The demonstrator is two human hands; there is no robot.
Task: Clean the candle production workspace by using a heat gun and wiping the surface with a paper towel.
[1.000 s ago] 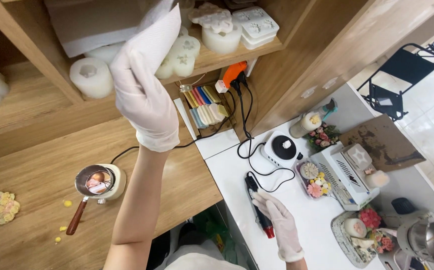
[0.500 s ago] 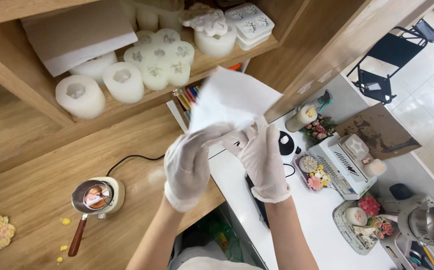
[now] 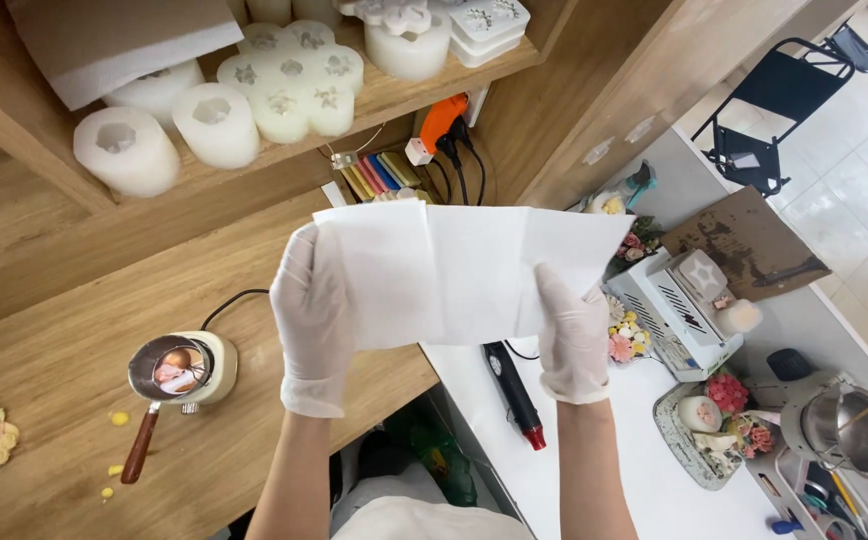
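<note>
Head view: nearest, both gloved hands hold a creased white sheet [image 3: 464, 270] spread flat between them, above the worktop edge. The left hand [image 3: 316, 320] is clamped on its left edge, the right hand [image 3: 572, 335] on its lower right edge. Below the sheet, a black tool [image 3: 514, 392] with a red tip lies on the white worktop [image 3: 614, 470]. Left, a small pot [image 3: 176, 368] sits on the wooden worktop [image 3: 44, 380]. Farther back, white moulds [image 3: 254, 95] line the shelf [image 3: 394, 95]; the sheet hides part of the coloured sticks [image 3: 379, 175] beneath.

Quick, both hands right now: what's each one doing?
Left hand: closed on the left edge of the creased white paper sheet.
Right hand: closed on the sheet's right edge.
</note>
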